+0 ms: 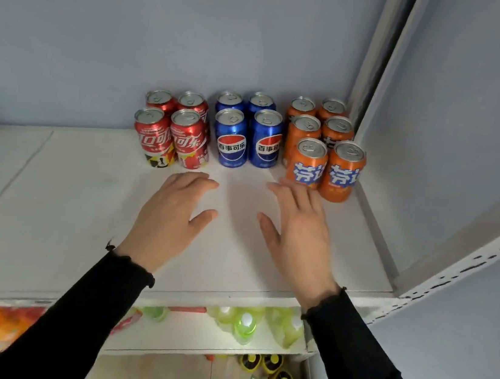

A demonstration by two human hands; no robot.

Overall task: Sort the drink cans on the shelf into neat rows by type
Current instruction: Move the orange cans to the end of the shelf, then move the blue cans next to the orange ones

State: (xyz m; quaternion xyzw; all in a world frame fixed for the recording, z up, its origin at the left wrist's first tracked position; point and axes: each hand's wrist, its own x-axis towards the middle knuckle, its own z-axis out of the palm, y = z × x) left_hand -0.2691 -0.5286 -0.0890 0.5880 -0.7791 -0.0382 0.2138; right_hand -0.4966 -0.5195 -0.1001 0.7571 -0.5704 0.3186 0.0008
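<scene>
Cans stand upright at the back right of the white shelf (48, 210), against the blue wall (167, 35), grouped by type. Red Coca-Cola cans (172, 128): four, two wide and two deep, on the left. Blue Pepsi cans (248, 132): four, two wide and two deep, in the middle, with a narrow gap to the red group. Orange Fanta cans (324, 145): six, two wide and three deep, on the right, beside the white side panel (438, 150); the front pair stands nearer the shelf edge than the other groups' fronts.

Left hand (172, 214) is over the bare shelf in front of the red and blue cans, palm down, fingers loosely spread, holding nothing. Right hand (297, 230) is likewise palm down and empty; its fingertips lie just in front of the front Fanta cans; contact cannot be judged. Both arms wear black sleeves (81, 326).

Green bottles (245, 327) stand on the shelf below.
</scene>
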